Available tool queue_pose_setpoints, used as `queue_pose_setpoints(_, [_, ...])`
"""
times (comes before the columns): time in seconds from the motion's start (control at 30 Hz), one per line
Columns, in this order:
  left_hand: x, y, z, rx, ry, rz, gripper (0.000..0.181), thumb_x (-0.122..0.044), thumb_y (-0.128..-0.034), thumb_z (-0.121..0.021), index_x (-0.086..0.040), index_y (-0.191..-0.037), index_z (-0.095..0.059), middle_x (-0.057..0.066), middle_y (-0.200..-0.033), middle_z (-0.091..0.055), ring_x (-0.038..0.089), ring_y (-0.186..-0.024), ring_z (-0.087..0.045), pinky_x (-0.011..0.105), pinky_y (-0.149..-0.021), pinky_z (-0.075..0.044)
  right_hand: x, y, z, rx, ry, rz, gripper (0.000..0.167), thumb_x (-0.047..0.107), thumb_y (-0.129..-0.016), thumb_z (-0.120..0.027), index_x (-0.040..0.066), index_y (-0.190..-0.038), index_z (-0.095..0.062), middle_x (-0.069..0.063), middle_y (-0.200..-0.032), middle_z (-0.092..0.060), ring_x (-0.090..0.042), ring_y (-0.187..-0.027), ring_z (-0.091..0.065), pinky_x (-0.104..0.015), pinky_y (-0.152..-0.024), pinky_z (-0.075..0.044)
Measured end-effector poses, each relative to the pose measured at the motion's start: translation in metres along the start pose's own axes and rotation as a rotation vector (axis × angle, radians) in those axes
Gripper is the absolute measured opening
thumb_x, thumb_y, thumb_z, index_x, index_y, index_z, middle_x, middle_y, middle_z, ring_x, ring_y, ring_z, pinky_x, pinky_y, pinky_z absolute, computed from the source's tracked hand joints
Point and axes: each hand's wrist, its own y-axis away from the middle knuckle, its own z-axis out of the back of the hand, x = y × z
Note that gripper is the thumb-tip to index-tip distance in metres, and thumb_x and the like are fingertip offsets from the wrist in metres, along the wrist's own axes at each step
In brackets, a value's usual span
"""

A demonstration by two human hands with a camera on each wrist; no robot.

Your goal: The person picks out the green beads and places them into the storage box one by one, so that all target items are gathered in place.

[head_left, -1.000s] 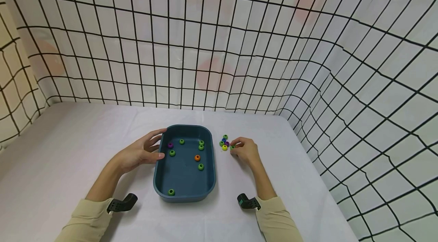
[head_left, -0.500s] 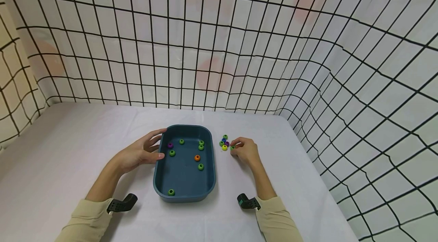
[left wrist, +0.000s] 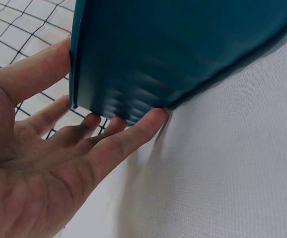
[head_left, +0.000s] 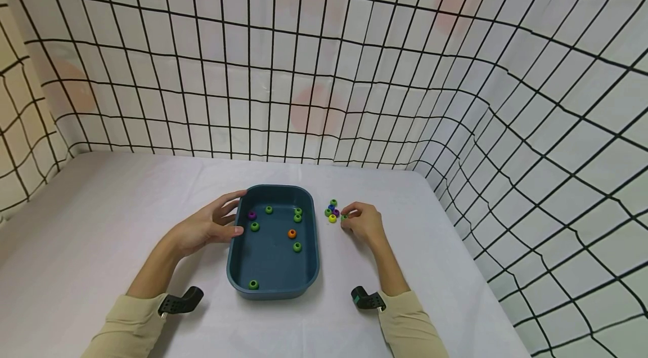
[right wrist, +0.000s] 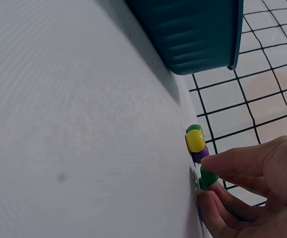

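On the table stands a blue rectangular tray [head_left: 275, 268], with several green beads [head_left: 297, 247], an orange bead [head_left: 292, 233] and a purple bead [head_left: 252, 215] inside. My left hand [head_left: 205, 228] holds the tray's left side. Its thumb lies over the rim, and the other fingers spread along the outer wall [left wrist: 128, 74]. Right of the tray, my right hand [head_left: 364, 223] pinches a green bead [right wrist: 209, 177] between thumb and fingers at the tabletop. Just left of those fingertips sits a small cluster with a yellow bead [head_left: 332, 218], a purple bead [head_left: 336, 213], a blue bead [head_left: 331, 207] and green beads [head_left: 333, 202].
White cloth [head_left: 101, 217] covers the table. A black grid net [head_left: 273, 82] rises along the back and both sides. Each wrist wears a black camera mount [head_left: 181, 300] next to a beige sleeve [head_left: 124, 324].
Almost nothing differs. My right fingers shift very slightly around the green bead, while the left hand, the tray and the other beads stay where they were.
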Motion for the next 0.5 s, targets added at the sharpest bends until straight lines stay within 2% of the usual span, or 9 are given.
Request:
queue_pose_setpoints(0.3, [0.000,0.000,0.000,-0.002,-0.002,-0.001,0.094,-0.010,-0.0912,-0.073,-0.023,-0.164,-0.014,0.016,-0.172,0.000,0.051,-0.154,-0.009,0.063,-0.108,-0.042,0.008,0.001,0.001,-0.011,0.003,0.007,0.018,0.006,-0.082,-0.077,0.009,-0.099,-0.076,-0.010,-0.094,-0.070,-0.018,-0.072,-0.064,-0.025,-0.059,-0.049])
queue_pose_setpoints(0.5, [-0.001,0.000,0.000,0.000,-0.002,-0.006,0.094,-0.010,-0.0912,-0.073,-0.022,-0.164,-0.014,0.016,-0.172,-0.001,0.051,-0.153,-0.010,0.062,-0.108,-0.042,0.013,0.002,0.003,-0.001,-0.019,0.005,0.017,0.007,-0.085,-0.078,0.010,-0.101,-0.075,-0.011,-0.097,-0.070,-0.019,-0.074,-0.066,-0.026,-0.061,-0.052])
